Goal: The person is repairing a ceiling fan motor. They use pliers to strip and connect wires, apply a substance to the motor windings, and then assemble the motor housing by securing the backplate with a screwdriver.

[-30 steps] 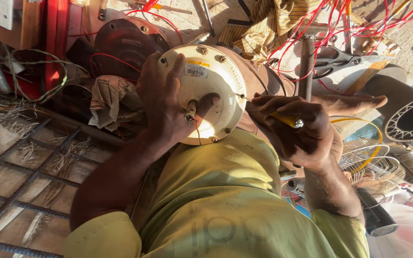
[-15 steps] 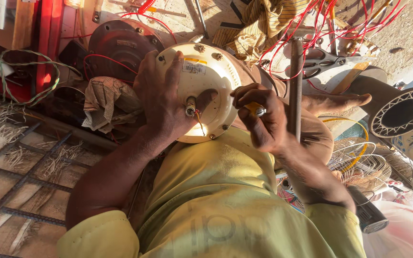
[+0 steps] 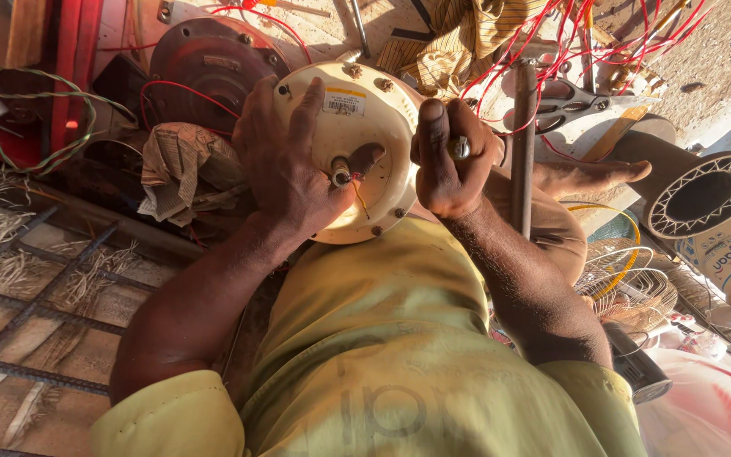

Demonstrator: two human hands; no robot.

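So your right hand (image 3: 454, 165) has come up from beside the cream fan motor (image 3: 357, 144) to its rim, fingers curled tight round a small metal-tipped tool (image 3: 460, 148). Your left hand (image 3: 289, 161) still cups the motor on your lap, fingers spread, thumb by the shaft (image 3: 340, 176).

Low warm sunlight across a cluttered workshop, sandy ground (image 3: 712, 51), tangled red wires (image 3: 552, 51), rusted metal grate (image 3: 35, 288), wire fan guard (image 3: 628, 288)
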